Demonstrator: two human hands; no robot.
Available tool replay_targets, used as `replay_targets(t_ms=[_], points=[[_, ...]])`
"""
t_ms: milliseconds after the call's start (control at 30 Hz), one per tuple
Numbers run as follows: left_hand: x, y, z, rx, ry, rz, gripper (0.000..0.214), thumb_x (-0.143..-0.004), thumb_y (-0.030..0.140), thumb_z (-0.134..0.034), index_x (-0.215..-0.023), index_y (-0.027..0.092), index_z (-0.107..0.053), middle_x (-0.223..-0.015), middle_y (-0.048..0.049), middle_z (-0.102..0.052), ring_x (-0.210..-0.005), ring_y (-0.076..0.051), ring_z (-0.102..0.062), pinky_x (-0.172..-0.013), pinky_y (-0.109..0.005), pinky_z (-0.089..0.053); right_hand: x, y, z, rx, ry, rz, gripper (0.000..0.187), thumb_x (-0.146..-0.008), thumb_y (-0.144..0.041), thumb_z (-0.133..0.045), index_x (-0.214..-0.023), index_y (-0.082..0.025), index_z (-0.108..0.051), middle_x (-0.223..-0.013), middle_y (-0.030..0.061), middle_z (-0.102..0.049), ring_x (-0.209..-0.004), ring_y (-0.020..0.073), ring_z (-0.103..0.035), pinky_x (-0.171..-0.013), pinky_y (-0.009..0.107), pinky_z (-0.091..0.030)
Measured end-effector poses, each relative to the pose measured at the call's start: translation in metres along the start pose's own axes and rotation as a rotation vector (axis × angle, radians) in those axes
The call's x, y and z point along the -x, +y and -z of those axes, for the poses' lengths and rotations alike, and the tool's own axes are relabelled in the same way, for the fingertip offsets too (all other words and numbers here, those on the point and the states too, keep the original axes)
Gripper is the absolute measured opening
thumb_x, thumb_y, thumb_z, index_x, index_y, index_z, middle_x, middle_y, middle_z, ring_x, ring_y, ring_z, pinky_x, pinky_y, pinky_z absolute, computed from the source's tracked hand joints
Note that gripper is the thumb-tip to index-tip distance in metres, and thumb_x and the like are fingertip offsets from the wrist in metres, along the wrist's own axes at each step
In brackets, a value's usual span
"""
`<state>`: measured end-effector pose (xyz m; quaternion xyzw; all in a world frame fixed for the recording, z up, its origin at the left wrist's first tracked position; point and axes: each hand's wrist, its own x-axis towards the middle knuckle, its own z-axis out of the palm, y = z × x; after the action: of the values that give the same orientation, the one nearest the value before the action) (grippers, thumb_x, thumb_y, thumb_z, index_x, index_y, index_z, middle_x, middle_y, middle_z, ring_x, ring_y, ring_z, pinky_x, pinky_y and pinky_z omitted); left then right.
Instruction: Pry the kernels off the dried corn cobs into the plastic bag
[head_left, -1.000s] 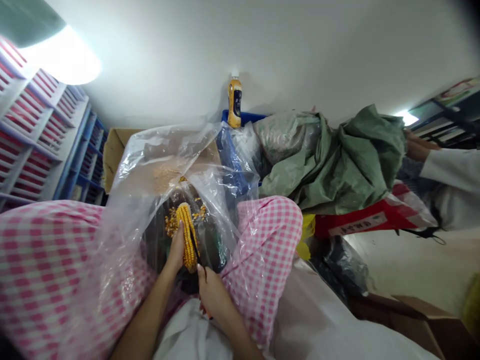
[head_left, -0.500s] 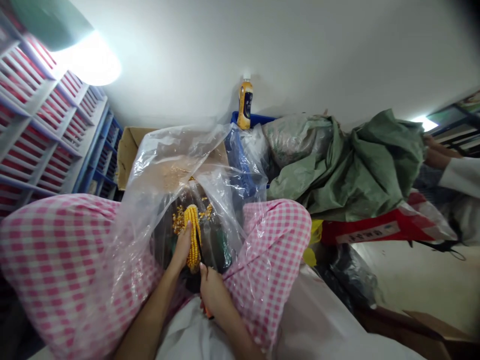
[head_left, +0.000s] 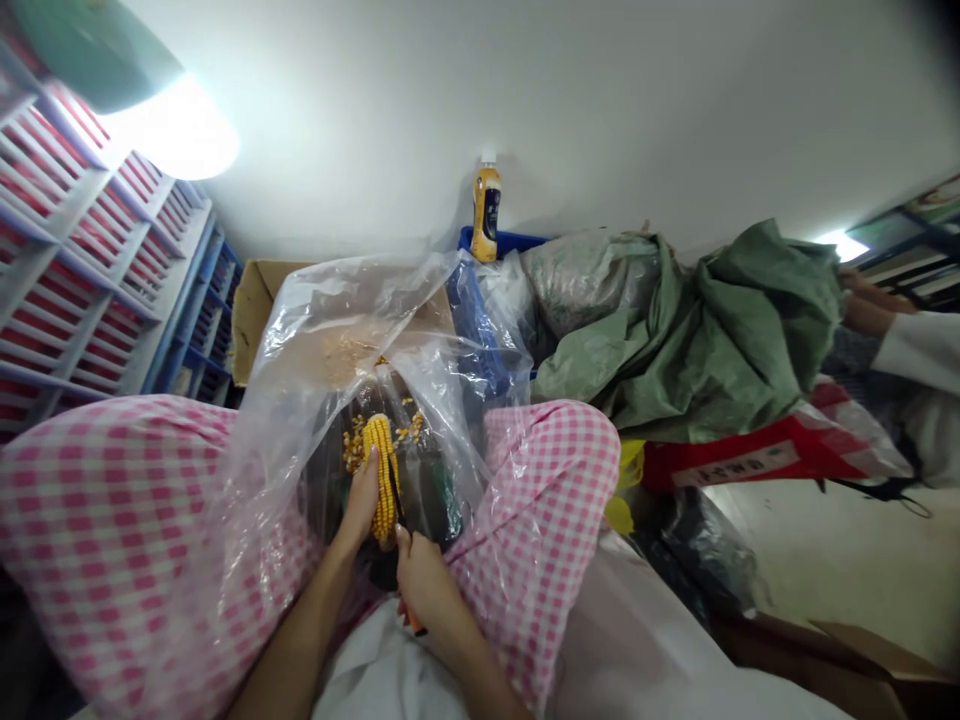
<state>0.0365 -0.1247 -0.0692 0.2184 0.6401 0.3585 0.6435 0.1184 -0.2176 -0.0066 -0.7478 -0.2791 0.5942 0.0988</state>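
Observation:
A yellow corn cob [head_left: 382,490] stands tilted over a clear plastic bag [head_left: 277,440] spread across the lap. My left hand [head_left: 364,495] is closed around the cob's left side, thumb along the kernels. In my right hand [head_left: 424,575] is a screwdriver-like tool [head_left: 396,492] with a thin dark shaft and an orange handle end showing below the fist. Its shaft lies along the cob's right side; the tip's exact contact is too small to make out. Loose corn kernels [head_left: 410,430] lie in the bag beyond the cob.
Pink checked trouser legs [head_left: 555,480] flank the bag. Behind it are a cardboard box [head_left: 251,310] and a blue bin [head_left: 517,241] with a yellow bottle [head_left: 487,215]. Slatted crates [head_left: 112,270] stand left. Right are a green sheet [head_left: 720,330], a red bag [head_left: 720,460] and another person's arm [head_left: 877,315].
Both hands and the cob stay almost in place, with the tool still against the cob's right side. The whole view has shifted slightly.

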Motion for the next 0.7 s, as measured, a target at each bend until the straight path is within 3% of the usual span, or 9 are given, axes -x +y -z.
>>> replay_targets(t_ms=[167, 233, 400, 467, 600, 700], points=[[0.002, 0.001, 0.0, -0.031, 0.005, 0.009, 0.045, -0.085, 0.05, -0.052, -0.099, 0.011, -0.068, -0.072, -0.0058, -0.07, -0.065, -0.02, -0.066, -0.064, -0.029, -0.05, -0.002, 0.001, 0.005, -0.38, -0.27, -0.118, 0.046, -0.1, -0.043, -0.013, -0.074, -0.02, -0.043, -0.043, -0.0065, -0.043, -0.028, 0.0096, -0.039, -0.036, 0.022, -0.041], [0.0, -0.001, 0.001, -0.05, 0.006, -0.019, 0.046, -0.085, 0.051, -0.051, -0.101, 0.011, -0.068, -0.073, -0.0064, -0.07, -0.069, -0.021, -0.067, -0.068, -0.03, -0.05, -0.003, 0.003, 0.003, -0.358, -0.239, -0.103, 0.045, -0.101, -0.042, -0.014, -0.074, -0.02, -0.044, -0.042, -0.0072, -0.042, -0.028, 0.0094, -0.039, -0.036, 0.021, -0.04], [-0.007, -0.009, 0.005, -0.071, 0.038, -0.051, 0.045, -0.085, 0.051, -0.052, -0.1, 0.012, -0.068, -0.082, -0.0084, -0.072, -0.084, -0.023, -0.068, -0.081, -0.033, -0.049, -0.005, 0.005, -0.006, 0.043, 0.037, 0.02, 0.038, -0.1, -0.033, -0.027, -0.08, -0.015, -0.053, -0.05, -0.0018, -0.05, -0.032, 0.0117, -0.046, -0.038, 0.023, -0.039], [-0.009, -0.011, 0.006, -0.076, 0.029, -0.047, 0.047, -0.084, 0.053, -0.051, -0.1, 0.011, -0.067, -0.082, -0.0088, -0.072, -0.085, -0.023, -0.068, -0.081, -0.034, -0.049, -0.005, 0.004, -0.004, 0.04, 0.014, 0.018, 0.039, -0.1, -0.034, -0.026, -0.078, -0.016, -0.053, -0.05, -0.0012, -0.051, -0.033, 0.0123, -0.047, -0.038, 0.024, -0.04], [-0.009, -0.01, 0.004, -0.049, 0.015, -0.015, 0.053, -0.081, 0.059, -0.05, -0.094, 0.011, -0.068, -0.08, -0.0089, -0.071, -0.079, -0.023, -0.068, -0.073, -0.032, -0.051, -0.008, 0.002, 0.01, -0.189, -0.209, -0.046, 0.044, -0.1, -0.038, -0.018, -0.07, -0.02, -0.045, -0.041, -0.0061, -0.042, -0.03, 0.0109, -0.044, -0.038, 0.022, -0.041], [-0.007, -0.008, 0.0, 0.029, 0.008, 0.009, 0.054, -0.08, 0.061, -0.05, -0.094, 0.011, -0.067, -0.078, -0.0082, -0.071, -0.074, -0.021, -0.068, -0.068, -0.03, -0.051, -0.012, 0.005, 0.016, -0.189, -0.21, -0.025, 0.043, -0.1, -0.039, -0.019, -0.069, -0.02, -0.043, -0.04, -0.0067, -0.042, -0.029, 0.0107, -0.042, -0.036, 0.022, -0.04]])
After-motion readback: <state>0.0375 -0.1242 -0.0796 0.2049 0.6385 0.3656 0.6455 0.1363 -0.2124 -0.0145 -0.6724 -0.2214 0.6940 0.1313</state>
